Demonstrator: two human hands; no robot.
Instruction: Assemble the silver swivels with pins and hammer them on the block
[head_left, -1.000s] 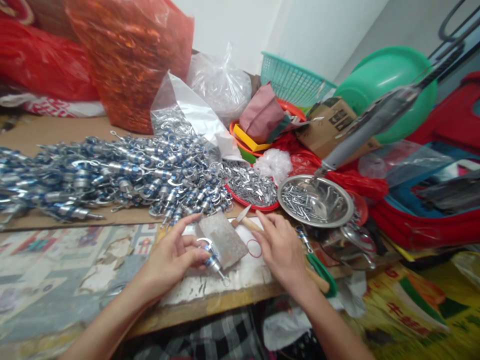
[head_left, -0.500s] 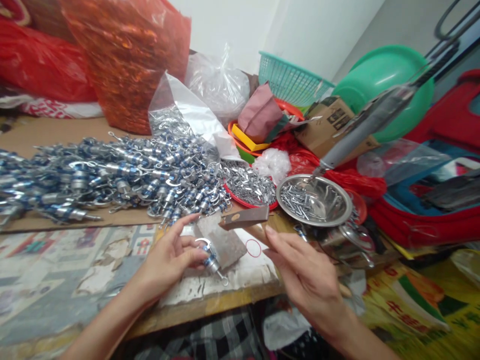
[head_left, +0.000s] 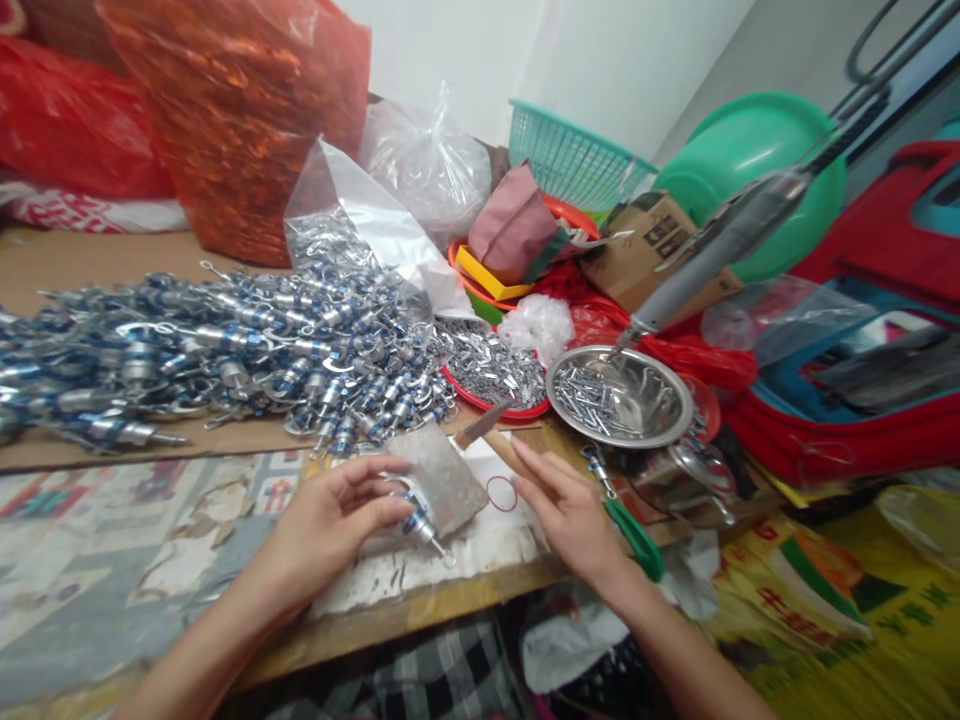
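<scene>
Between the fingers of my left hand (head_left: pixel 349 515) is a blue and silver metal fitting (head_left: pixel 421 522) with a hook and a small ring end. It lies against the lower left side of a flat grey metal block (head_left: pixel 439 475). My right hand (head_left: pixel 566 500) is closed around the wooden handle of a hammer (head_left: pixel 481 425), whose dark head hangs just past the block's upper right edge. A rubber band (head_left: pixel 502 493) rests on white paper beside the block.
A large heap of similar fittings (head_left: pixel 225 350) covers the left and back. Behind my right hand are a red tray of small metal pieces (head_left: pixel 495 372) and a steel bowl of pins (head_left: pixel 622 395). Green-handled tool (head_left: pixel 637 540) lies right of my right hand. A grey rod-like tool (head_left: pixel 697 265) hangs above.
The hammer has turned and shifted, and my right hand is lower and further left. A green handle now shows beside it. My left hand still holds the fitting.
</scene>
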